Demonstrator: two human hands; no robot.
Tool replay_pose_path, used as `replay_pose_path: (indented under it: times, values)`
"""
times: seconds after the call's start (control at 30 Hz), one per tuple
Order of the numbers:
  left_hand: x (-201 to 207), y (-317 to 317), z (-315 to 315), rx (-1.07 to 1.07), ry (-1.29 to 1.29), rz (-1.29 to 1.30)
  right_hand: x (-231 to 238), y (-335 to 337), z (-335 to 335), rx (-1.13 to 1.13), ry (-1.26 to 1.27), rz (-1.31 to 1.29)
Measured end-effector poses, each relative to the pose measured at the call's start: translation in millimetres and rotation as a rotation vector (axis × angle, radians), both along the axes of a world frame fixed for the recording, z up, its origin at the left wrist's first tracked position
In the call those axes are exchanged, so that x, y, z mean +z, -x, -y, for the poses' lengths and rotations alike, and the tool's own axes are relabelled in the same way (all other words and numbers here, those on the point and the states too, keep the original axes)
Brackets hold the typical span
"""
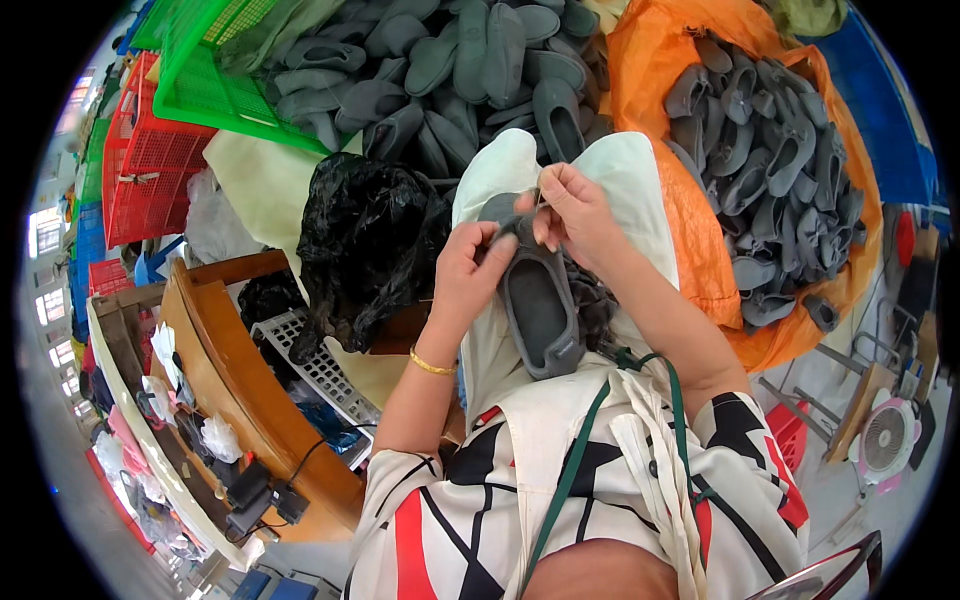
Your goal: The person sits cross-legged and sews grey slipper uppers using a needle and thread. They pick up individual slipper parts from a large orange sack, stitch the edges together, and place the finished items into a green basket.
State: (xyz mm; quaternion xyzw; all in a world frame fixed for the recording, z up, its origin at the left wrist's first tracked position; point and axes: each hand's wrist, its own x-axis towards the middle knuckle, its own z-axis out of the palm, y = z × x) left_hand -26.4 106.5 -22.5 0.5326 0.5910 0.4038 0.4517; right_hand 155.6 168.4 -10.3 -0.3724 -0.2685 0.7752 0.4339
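Note:
A dark grey slip-on shoe (540, 315) lies across my lap with its opening upward. Its heel, which carries a small tag, points toward me. My left hand (472, 265) is closed on the upper near the toe end, thumb pressed on the material. Just to the right and above, my right hand (580, 215) has thumb and forefinger pinched together; whatever they hold is too small to make out. Behind the hands, a grey piece (500, 207) shows at the toe end. A white apron (635, 165) covers my knees, with more dark grey material partly hidden beside the shoe.
A heap of grey shoes (480, 55) lies ahead, beside a green basket (185, 75). At the right, an orange sack (690, 250) holds many more. A black plastic bag (355, 235) is at my left, near a wooden table (240, 390). A fan (888, 440) stands far right.

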Motion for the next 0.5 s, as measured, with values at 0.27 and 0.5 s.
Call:
replay_pose_path:
  times: [0.27,0.5]
  values:
    - [10.2,14.8,2.2,-0.171,-0.260,-0.235,9.5,-77.4,6.1,-0.132,-0.012,0.023]
    - [5.3,10.0,7.9,-0.107,-0.317,-0.325,21.8,-210.5,0.8,-0.657,-0.036,-0.320]
